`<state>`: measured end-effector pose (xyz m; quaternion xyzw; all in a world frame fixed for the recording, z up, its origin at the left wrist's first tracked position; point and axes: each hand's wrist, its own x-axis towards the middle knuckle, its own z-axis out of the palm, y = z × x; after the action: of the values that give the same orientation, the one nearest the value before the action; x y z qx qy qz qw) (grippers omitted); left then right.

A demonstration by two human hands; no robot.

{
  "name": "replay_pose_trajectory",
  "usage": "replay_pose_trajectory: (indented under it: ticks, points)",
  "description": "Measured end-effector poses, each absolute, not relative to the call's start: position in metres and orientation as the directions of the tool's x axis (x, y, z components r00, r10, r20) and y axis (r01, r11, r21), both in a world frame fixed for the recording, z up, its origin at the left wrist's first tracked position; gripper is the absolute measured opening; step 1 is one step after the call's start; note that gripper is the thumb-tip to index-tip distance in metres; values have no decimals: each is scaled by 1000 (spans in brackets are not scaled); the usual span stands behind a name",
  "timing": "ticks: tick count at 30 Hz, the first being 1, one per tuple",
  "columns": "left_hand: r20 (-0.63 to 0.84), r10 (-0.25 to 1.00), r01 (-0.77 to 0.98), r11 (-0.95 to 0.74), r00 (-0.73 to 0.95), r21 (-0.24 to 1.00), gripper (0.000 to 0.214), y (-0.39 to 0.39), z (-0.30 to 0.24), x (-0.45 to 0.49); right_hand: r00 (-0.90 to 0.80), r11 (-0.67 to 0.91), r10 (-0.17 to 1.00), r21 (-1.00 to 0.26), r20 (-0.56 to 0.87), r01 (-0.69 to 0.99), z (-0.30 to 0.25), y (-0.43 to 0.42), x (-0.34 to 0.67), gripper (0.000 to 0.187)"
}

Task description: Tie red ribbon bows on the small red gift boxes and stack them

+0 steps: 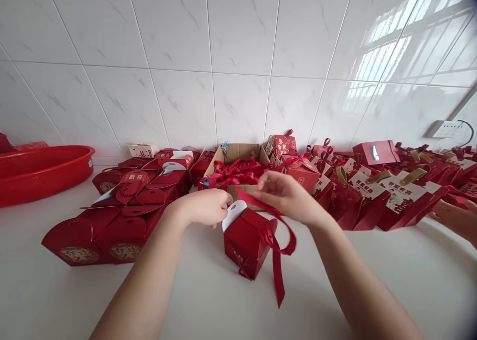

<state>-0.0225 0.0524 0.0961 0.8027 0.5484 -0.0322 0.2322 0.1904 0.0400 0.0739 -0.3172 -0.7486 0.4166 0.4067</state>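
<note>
In the middle of the white counter stands a small red gift box (244,243), its white-lined flap (234,214) raised on the left. A red ribbon (288,238) runs through the box's right flap; one tail hangs onto the counter and another loops up to my right hand (288,196). That hand pinches the ribbon near its free end, above the box. My left hand (208,206) is closed beside the raised flap, with its fingers curled away from view, so what it grips is hidden.
Behind is a cardboard carton (238,151) of red ribbons. Folded red boxes (122,215) stand at left, near a red plastic basin (44,176). Finished-looking red gift boxes (395,196) crowd the right. Another person's hand (456,220) touches boxes at the right edge.
</note>
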Motion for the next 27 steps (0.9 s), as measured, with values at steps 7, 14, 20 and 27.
replay_pose_trajectory:
  ticks: [7,14,20,27]
  points:
    - [-349,853,906,-283,388,316,7,52,95,-25,-589,427,790,-843,171,327,54,55,183,16]
    - [-375,838,903,-284,397,322,9,50,97,-23,-538,426,823,-825,183,370,49,57,181,18]
    - [-390,830,904,-283,399,322,14,49,100,-22,-531,423,828,-822,179,382,43,58,175,14]
    - [-402,822,902,-282,403,328,12,50,100,-22,-486,447,840,-813,240,372,42,59,175,17]
